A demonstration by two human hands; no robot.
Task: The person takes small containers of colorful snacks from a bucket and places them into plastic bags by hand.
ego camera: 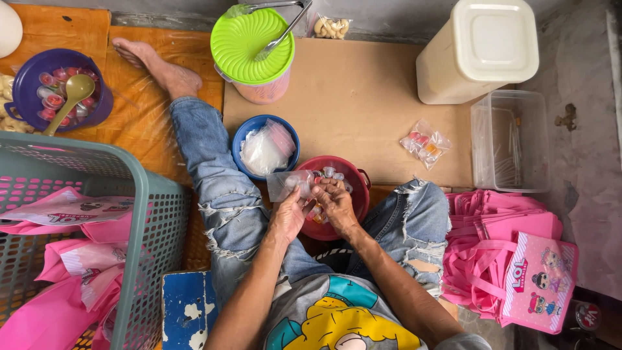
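I sit on the floor with a red bowl [353,174] of small jelly cups between my legs. My left hand [289,212] pinches a small clear plastic bag [285,184] held open over the bowl's left rim. My right hand [335,199] rests in the bowl with its fingers closed around small jelly cups [329,174] at the bag's mouth. A blue bowl [246,133] holding a stack of clear bags lies just beyond my left hand.
A filled candy bag [425,143] lies on brown cardboard [353,97]. Beyond stand a green-lidded tub [253,45] with tongs, a cream lidded container [476,52] and a clear box [508,139]. Left: a purple bowl [29,87] with spoon, a grey basket [155,220] of pink bags. More pink bags [512,259] lie right.
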